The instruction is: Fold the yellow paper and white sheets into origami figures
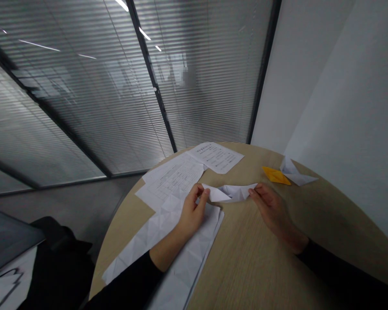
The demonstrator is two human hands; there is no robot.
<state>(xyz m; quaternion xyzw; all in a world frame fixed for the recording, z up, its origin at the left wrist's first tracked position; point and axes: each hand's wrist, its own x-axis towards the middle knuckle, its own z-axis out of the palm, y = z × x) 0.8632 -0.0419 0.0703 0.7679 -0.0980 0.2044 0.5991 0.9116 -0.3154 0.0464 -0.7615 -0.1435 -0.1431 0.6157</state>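
A folded white paper boat (pixel 230 192) is stretched between my two hands just above the round wooden table (pixel 252 258). My left hand (pixel 193 211) pinches its left tip, fingers closed on the paper. My right hand (pixel 270 206) pinches the right tip the same way. Both arms wear black sleeves. Under my left hand lies a creased white sheet (pixel 168 241) with fold lines.
Printed sheets (pixel 194 170) lie at the table's far side. An orange folded paper (pixel 276 175) and a white folded paper (pixel 294 172) sit at the right near the white wall. Glass with blinds stands behind. A dark chair (pixel 51 258) is at the lower left.
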